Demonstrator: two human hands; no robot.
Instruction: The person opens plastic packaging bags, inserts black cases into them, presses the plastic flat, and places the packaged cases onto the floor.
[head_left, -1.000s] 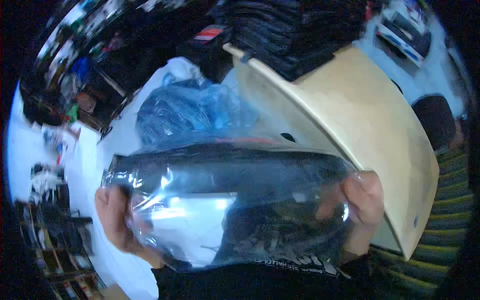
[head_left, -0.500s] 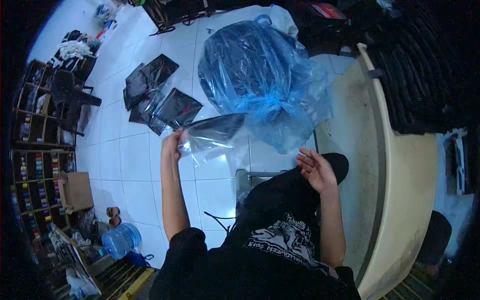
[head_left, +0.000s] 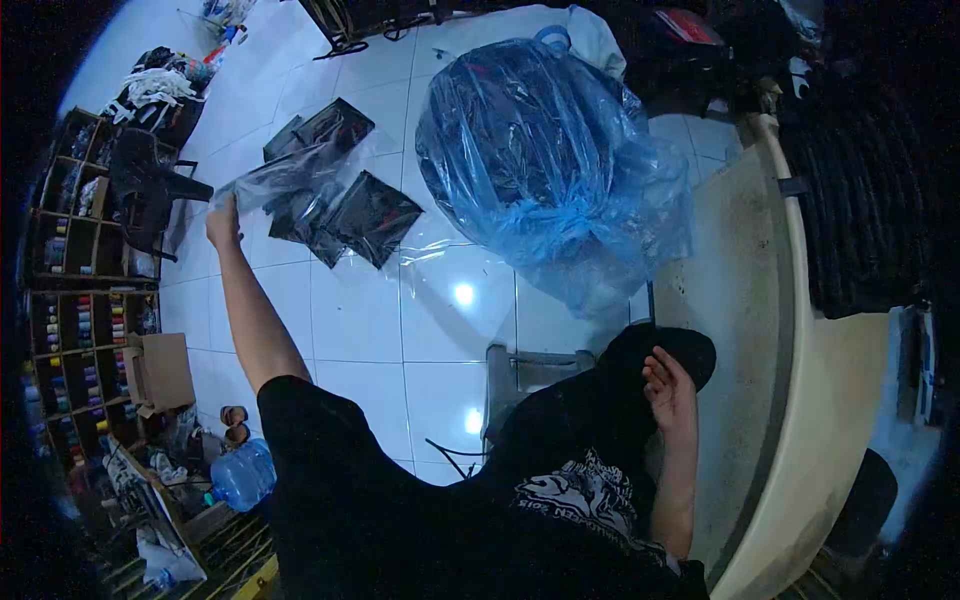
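Note:
At the left, my left hand [head_left: 224, 224] is closed on the edge of a clear plastic packet [head_left: 275, 177] with something dark inside. The packet is slanted above several similar packets of folded black material [head_left: 368, 218] on the floor. My right hand [head_left: 670, 388] hovers near my knee, fingers loosely bent and a little apart, with nothing visible in it. Ahead of me sits a large blue translucent bag [head_left: 520, 130], bulging with dark contents and gathered at its near end.
White floor tiles [head_left: 355, 315] lie in front of me. A cream-coloured table [head_left: 830, 420] stands along my right, with stacked black material [head_left: 850, 200] beyond it. On the left are thread shelves [head_left: 88, 350], a dark chair [head_left: 140, 180], a cardboard box [head_left: 160, 372] and a water jug [head_left: 242, 474].
My left hand has carried the packet leftward and away from me, from beside the blue bag to over the other packets. My right hand has dropped slightly toward me, its fingers more bent.

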